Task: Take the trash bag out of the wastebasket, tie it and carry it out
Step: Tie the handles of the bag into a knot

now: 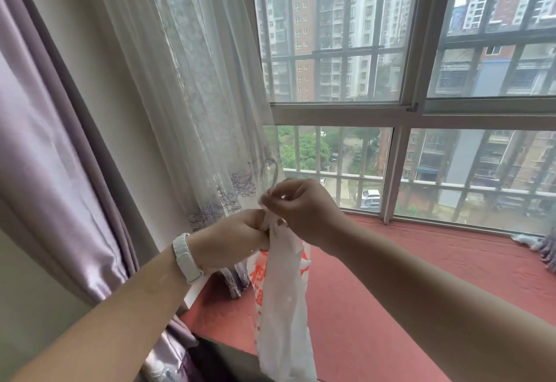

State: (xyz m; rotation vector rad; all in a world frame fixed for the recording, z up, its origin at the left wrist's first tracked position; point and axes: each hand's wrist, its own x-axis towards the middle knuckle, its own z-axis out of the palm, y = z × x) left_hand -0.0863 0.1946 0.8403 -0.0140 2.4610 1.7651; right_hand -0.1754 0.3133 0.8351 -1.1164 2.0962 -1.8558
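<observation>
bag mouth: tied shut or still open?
Gathered, knot not confirmed. The left hand and right hand pinch the top of the trash bag into a narrow neck; fingers hide any knot.

sheer curtain [192,110] left, window seat [421,276] open right

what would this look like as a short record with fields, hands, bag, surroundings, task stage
left hand: closed around the gathered top of the bag, white watch on the wrist
right hand: pinching a strip of the bag's top just above the left hand
bag: white plastic with red print, hanging in the air from both hands
wastebasket: not in view
surroundings: red window seat, barred window, sheer curtain, purple drape
task stage: bag is out; a finished knot cannot be seen
</observation>
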